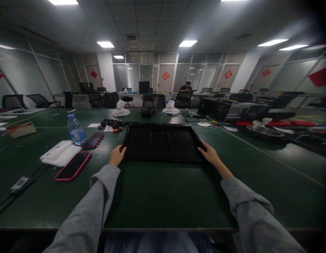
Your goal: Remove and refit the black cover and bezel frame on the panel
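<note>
A black, shallow rectangular panel point(160, 154) with a raised rim lies in front of me on the green table, long side across. Two thin upright ridges show on its inner face; its kind is not plain from here. My left hand point(117, 155) grips its left edge, thumb on top of the rim. On the opposite edge, my right hand point(209, 154) is closed in the same way, fingers partly hidden beneath. Left of my left hand lie a phone with a pink-red case point(73, 166) and a white folded packet point(61, 153).
A water bottle point(75, 130) stands behind the packet. Small black parts point(111, 124) lie left beyond the panel. Two white fans point(121, 109) sit farther back. At right are a black computer case point(214, 108), loose cables and a round pan point(265, 133). A person point(186, 88) sits far behind.
</note>
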### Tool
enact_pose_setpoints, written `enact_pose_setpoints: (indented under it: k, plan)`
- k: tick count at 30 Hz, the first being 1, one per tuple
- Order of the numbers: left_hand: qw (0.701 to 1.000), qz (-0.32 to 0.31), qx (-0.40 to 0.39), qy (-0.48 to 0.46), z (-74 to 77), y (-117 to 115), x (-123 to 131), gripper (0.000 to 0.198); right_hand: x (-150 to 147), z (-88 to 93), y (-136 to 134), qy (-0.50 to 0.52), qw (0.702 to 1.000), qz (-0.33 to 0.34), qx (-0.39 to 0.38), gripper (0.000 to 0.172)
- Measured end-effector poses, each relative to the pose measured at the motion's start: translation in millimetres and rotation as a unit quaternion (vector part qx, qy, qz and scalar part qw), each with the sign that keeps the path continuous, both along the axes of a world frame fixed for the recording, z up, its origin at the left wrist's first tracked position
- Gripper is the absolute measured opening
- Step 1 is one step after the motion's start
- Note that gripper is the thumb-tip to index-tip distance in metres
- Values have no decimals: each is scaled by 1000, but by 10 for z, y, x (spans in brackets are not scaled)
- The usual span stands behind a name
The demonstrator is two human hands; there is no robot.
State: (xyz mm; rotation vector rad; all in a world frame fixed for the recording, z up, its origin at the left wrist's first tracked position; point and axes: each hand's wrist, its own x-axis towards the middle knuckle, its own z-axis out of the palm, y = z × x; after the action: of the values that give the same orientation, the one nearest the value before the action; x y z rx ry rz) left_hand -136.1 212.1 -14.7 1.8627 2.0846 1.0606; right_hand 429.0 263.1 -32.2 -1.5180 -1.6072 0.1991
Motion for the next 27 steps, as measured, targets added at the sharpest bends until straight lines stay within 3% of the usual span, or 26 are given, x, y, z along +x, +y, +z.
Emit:
enact_pose_setpoints:
  k: [13, 20, 27]
  plan:
    - [991, 6, -24, 133, 53, 2, -13, 38, -52, -41, 37, 74, 997, 24, -18, 44]
    - [989, 16, -42, 140, 137, -52, -19, 33, -79, -10, 1, 63, 997, 34, -21, 42]
    - [991, 13, -37, 128, 62, -42, -14, 36, -166, 7, -36, 37, 999, -1, -8, 44]
